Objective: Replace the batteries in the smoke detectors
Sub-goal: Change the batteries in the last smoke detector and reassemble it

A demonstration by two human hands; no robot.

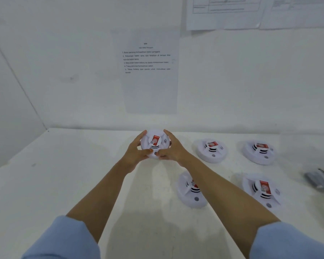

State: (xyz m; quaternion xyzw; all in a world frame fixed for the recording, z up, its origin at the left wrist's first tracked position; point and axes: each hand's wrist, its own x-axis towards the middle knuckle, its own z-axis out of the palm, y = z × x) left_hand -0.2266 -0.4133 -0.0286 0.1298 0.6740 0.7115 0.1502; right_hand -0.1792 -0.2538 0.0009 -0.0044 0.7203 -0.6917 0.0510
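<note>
A round white smoke detector (155, 142) with a red label is held up over the far middle of the white table (64, 174). My left hand (137, 151) grips its left rim and my right hand (171, 149) grips its right rim, thumbs on the near edge. Several more white detectors lie face up on the table to the right: one (211, 150) just right of my hands, one (259, 152) beyond it, one (192, 190) partly hidden behind my right forearm, and one (262, 191) at the near right.
A pile of grey and dark batteries (320, 179) lies at the table's right edge. A printed instruction sheet (150, 71) hangs on the white wall behind the table, with more papers (226, 12) at the upper right. A side wall closes the left.
</note>
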